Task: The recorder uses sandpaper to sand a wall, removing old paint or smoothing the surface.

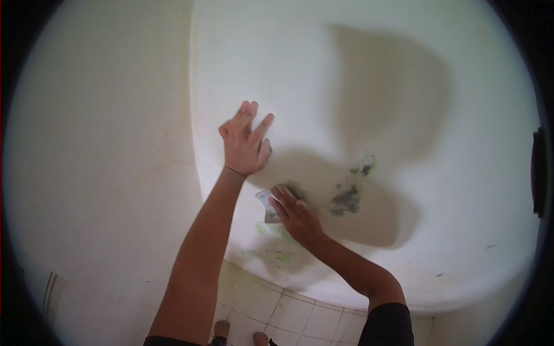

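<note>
My left hand (245, 141) rests against the white wall (265, 52) near its corner, fingers apart and nothing held. Lower and to the right, my right hand (297, 218) presses a small pale grey piece of sandpaper (270, 207) with a printed back to the wall. Its fingers lie over the sheet's right part, hiding that portion. Just above these fingers shows a dark stained patch (295, 187). To the right is a larger dark, mould-like patch (347, 197) with a greenish edge. Beneath the sheet are pale green bare spots (274, 230) in the paint.
A second wall (104, 144) meets this one in a corner to the left. Below lies a light tiled floor (291, 314), where my feet (261, 338) stand. A dark object (539, 173) is at the far right edge. Shadows of me fall across the wall.
</note>
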Demonstrator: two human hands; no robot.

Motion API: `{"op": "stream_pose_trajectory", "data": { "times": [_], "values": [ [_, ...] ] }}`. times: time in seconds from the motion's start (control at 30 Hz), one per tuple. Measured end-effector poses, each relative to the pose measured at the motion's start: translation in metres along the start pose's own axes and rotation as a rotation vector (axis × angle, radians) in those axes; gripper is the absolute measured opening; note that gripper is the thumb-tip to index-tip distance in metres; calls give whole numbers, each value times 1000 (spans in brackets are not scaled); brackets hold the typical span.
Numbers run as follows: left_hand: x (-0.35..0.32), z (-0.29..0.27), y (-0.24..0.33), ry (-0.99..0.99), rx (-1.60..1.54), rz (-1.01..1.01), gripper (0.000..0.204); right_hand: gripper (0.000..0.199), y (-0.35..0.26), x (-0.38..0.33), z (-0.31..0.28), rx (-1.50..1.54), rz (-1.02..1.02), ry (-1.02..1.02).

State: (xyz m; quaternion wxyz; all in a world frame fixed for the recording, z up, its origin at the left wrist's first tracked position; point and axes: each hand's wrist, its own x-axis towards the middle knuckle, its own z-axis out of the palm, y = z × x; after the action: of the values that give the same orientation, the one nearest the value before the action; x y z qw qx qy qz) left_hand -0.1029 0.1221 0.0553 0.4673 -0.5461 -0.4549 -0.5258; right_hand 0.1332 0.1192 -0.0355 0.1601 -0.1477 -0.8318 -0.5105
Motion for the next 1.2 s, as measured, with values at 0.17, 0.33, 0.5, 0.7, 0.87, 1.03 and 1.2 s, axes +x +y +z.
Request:
{"op": "stream_pose_trajectory", "data": {
  "times": [0.17, 0.33, 0.5, 0.7, 0.87, 1.03, 1.2],
  "values": [
    [-1, -10, -10, 10, 39, 7, 55, 49, 68, 27, -40, 169, 253, 212],
    [0, 0, 0, 33, -3, 6, 54, 48, 4, 21, -11, 167, 223, 41],
    [-4, -6, -2, 21, 16, 1, 55, 45, 5, -12, -21, 454, 257, 14],
    [-1, -9, -3, 24, 18, 9, 56, 45, 24, 12, -38, 116, 415, 51],
    [-3, -9, -7, 5, 22, -7, 56, 51, 16, -4, -31, 143, 230, -138],
    [-1, -11, -6, 5, 30, 3, 56, 54, 59, 9, -45, -15, 329, 145],
    [-7, -3, -4, 12, -1, -7, 53, 65, -5, 17, -36, 42, 384, -115]
  ]
}}
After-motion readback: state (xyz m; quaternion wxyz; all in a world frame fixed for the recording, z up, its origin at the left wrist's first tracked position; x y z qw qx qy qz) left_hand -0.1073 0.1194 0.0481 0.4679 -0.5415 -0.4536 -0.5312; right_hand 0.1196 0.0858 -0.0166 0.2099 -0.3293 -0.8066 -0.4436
